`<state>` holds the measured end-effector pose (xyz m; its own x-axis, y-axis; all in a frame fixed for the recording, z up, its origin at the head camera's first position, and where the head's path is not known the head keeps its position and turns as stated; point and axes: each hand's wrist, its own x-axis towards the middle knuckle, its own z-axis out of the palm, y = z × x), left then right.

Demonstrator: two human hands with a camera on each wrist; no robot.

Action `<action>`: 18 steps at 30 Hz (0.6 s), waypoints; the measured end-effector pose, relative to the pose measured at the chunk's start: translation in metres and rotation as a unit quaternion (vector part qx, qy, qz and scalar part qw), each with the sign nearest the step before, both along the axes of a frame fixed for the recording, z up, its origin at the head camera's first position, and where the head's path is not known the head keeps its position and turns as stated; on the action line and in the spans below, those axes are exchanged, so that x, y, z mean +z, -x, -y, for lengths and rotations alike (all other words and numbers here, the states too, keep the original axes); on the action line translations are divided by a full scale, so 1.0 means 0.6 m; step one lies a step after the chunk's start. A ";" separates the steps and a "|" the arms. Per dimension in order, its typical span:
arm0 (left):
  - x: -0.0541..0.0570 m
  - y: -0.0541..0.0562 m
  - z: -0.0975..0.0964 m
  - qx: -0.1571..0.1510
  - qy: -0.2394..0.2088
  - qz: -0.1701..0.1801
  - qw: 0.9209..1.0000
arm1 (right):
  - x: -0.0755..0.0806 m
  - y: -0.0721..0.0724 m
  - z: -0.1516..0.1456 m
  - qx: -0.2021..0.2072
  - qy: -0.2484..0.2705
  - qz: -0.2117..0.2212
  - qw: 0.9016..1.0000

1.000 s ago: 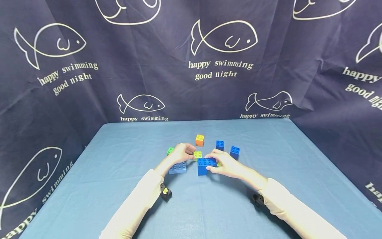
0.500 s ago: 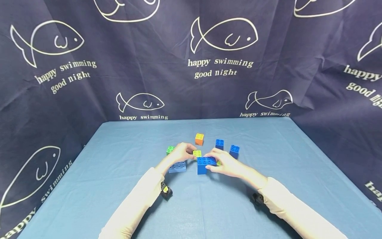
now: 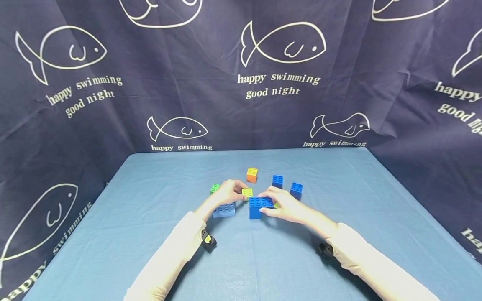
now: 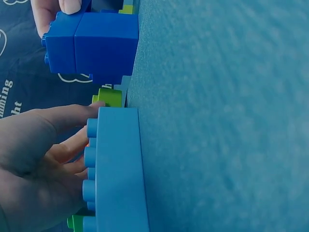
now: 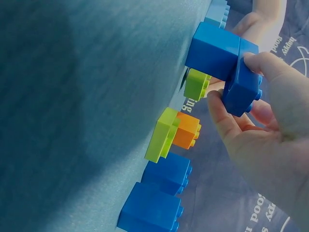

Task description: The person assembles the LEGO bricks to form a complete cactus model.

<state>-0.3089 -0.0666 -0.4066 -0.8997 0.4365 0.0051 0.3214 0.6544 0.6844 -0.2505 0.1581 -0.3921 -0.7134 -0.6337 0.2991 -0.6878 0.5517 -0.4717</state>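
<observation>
My right hand (image 3: pixel 284 205) grips a long blue brick (image 3: pixel 261 202) joined on top of a square blue brick (image 5: pixel 212 50), which overhangs on one side. Thumb on one face, fingers on the opposite one. Just left of that pair, my left hand (image 3: pixel 229 192) pinches a small lime brick (image 3: pixel 247 193) between thumb and fingers; the thumb tip shows at the brick (image 4: pixel 112 97) in the left wrist view. A light blue long brick (image 3: pixel 224 210) lies below the left palm, and a green brick (image 3: pixel 215 188) peeks out behind that hand.
An orange brick (image 3: pixel 252 175) stands farther back on the blue cloth (image 3: pixel 241 259). Two square blue bricks (image 3: pixel 277 181) sit behind and right of my right hand. A second lime brick (image 5: pixel 161 135) is mostly hidden by that hand in the head view.
The small lime brick has shifted slightly left, toward my left hand. My right hand and the blue bricks it holds stay in place.
</observation>
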 end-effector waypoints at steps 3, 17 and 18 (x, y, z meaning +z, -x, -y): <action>-0.003 0.000 0.003 -0.003 -0.010 0.004 1.000 | -0.001 0.000 -0.001 -0.001 0.001 0.000 1.000; 0.000 -0.004 0.017 0.001 -0.064 -0.006 0.998 | 0.000 -0.002 0.002 -0.017 0.009 0.002 1.000; -0.001 -0.004 0.018 0.001 -0.066 -0.009 0.998 | 0.001 -0.002 0.002 -0.018 0.009 0.004 1.000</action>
